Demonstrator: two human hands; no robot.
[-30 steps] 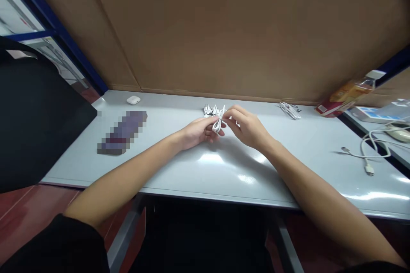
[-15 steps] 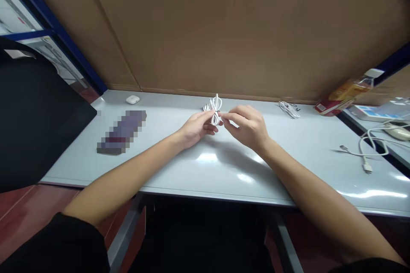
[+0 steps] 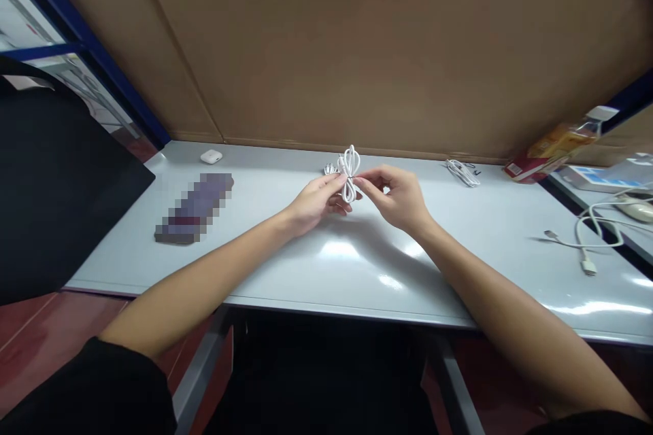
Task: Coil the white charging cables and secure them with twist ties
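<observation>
A coiled white cable (image 3: 349, 192) is held upright above the desk, its loops gathered at the middle by a thin dark twist tie (image 3: 350, 178). My left hand (image 3: 317, 205) grips the coil from the left, thumb on the near side and fingers behind and below. From the right, my right hand (image 3: 400, 197) pinches at the tie with thumb and forefinger. The end of the tie between those fingertips is too small to make out clearly. Just behind my left hand, another bundled white cable (image 3: 330, 168) lies on the desk, partly hidden.
On the grey desk (image 3: 286, 279), a white earbud case (image 3: 211, 156) and a pixelated flat object (image 3: 196, 207) lie left. Another white cable bundle (image 3: 463, 172) lies back right, near a drink bottle (image 3: 561, 146). A loose white cable (image 3: 581, 245) trails at right. A black chair back (image 3: 66, 183) stands left.
The coil and both hands have shifted slightly right in view. My right thumb and forefinger have closed together at the tie, and the coil shows more of its loops.
</observation>
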